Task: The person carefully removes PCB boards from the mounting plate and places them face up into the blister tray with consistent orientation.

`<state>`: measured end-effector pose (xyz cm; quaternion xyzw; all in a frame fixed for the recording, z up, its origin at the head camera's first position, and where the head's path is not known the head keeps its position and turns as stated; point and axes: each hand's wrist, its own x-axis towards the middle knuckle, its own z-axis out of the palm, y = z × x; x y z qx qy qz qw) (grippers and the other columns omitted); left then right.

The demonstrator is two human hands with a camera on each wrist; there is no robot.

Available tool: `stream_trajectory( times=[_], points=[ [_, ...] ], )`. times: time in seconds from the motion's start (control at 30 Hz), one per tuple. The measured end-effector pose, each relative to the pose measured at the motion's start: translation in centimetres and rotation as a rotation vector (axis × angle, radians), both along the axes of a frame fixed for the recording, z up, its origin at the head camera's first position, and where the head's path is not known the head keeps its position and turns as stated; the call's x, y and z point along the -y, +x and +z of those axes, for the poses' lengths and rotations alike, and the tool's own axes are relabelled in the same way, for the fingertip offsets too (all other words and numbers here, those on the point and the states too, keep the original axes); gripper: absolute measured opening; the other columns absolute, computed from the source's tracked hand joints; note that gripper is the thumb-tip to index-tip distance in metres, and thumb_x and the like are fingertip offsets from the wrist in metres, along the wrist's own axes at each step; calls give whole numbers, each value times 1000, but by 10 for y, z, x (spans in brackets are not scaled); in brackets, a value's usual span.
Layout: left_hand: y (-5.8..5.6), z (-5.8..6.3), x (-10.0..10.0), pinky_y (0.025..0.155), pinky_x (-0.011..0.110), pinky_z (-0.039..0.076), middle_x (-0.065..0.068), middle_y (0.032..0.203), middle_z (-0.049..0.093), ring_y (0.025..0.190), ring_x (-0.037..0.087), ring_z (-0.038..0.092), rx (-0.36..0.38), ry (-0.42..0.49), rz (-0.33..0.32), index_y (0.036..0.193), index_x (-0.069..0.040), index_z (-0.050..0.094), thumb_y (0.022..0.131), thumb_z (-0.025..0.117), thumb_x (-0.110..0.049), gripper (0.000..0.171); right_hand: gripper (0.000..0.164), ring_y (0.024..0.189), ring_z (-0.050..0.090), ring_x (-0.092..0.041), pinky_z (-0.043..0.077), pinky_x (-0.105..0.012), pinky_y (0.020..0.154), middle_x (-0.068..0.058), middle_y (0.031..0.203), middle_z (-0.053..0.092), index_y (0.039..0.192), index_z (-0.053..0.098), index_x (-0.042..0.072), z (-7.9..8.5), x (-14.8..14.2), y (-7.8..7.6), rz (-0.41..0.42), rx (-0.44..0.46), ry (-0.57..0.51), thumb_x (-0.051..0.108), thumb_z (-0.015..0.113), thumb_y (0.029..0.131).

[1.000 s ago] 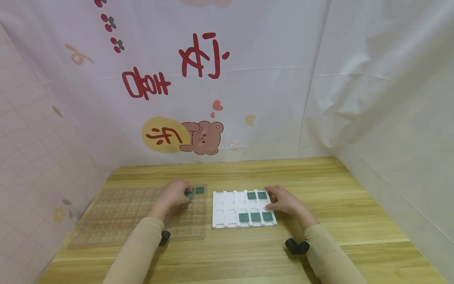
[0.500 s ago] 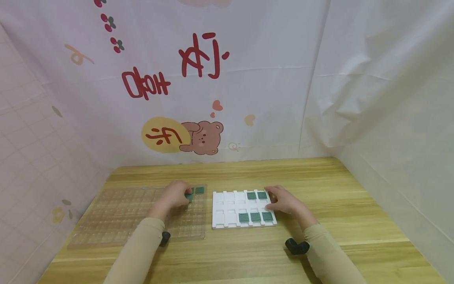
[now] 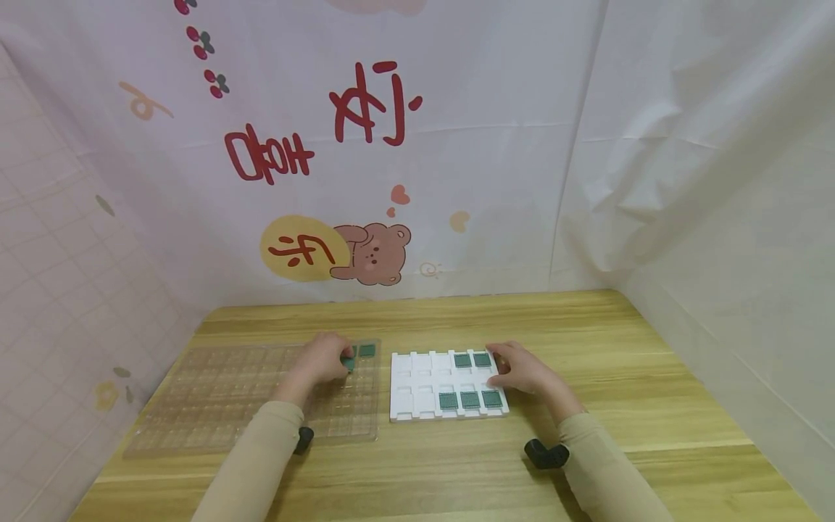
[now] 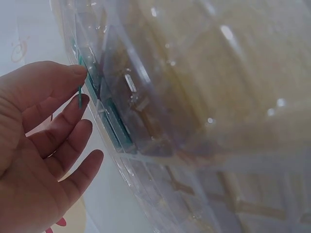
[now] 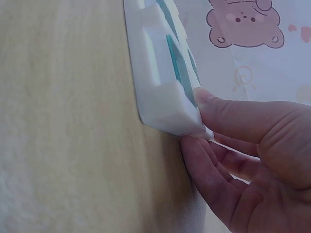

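My left hand [image 3: 324,357] is over the far right part of a clear compartment tray [image 3: 357,413]. Its thumb and index finger pinch a thin green circuit board [image 4: 80,94], seen edge-on in the left wrist view; the other fingers are loosely bent. Other green boards [image 4: 116,124] lie in the tray's compartments close by. At the right end of a white slotted tray [image 3: 424,382], my right hand [image 3: 522,368] grips the edge, thumb on top and fingertips against the side. Several square green boards [image 3: 470,399] sit in that tray, two in the far row and three in the near row.
Both trays lie side by side on a wood-grain table [image 3: 443,471], with a narrow gap between them. A printed white cloth [image 3: 496,181] hangs behind the table and along its sides. Black wrist devices [image 3: 546,454] sit below both hands.
The green circuit board in my left hand has shifted slightly towards me, showing another board behind it in the clear tray. My right hand and the white tray stay still.
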<state>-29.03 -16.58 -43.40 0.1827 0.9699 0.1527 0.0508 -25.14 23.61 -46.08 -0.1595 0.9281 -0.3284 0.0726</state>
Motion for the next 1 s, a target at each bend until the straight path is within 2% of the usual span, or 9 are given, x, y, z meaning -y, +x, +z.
stream_trajectory(
  times=[0.23,0.5,0.63,0.83,1.0],
  points=[
    [2,0,0,86,48,47,3,89,64,89,25,55,-19,-9,-16,88,-9,70,72,73,-1,19,71,92,57,-24,48,-41,84,-24,128,49,141,46,-8,1,1,0,4,4,-2,14,80,83],
    [3,2,-1,90,49,46,5,95,65,95,27,56,31,-6,13,93,-7,71,74,74,-2,20,71,91,56,-24,48,-41,84,-24,128,49,141,46,-8,-1,1,0,-3,13,-21,12,80,82],
    [3,2,0,90,49,47,5,95,66,95,26,58,23,-3,11,93,-7,71,75,74,-3,19,71,91,57,-23,48,-41,84,-25,128,49,141,46,-8,-1,1,0,2,3,-13,12,80,82],
    [5,4,0,89,48,49,6,97,69,96,28,62,-8,52,9,97,-5,72,81,75,-7,17,72,92,57,-23,48,-41,85,-24,128,50,141,46,-7,-1,1,-1,-12,10,-15,12,81,81],
    [9,7,-2,91,48,50,7,104,71,102,29,65,-11,109,18,106,-4,72,85,75,-10,22,72,91,57,-23,48,-40,83,-24,128,49,141,46,-8,-1,1,0,-15,16,-27,10,81,81]
  ],
)
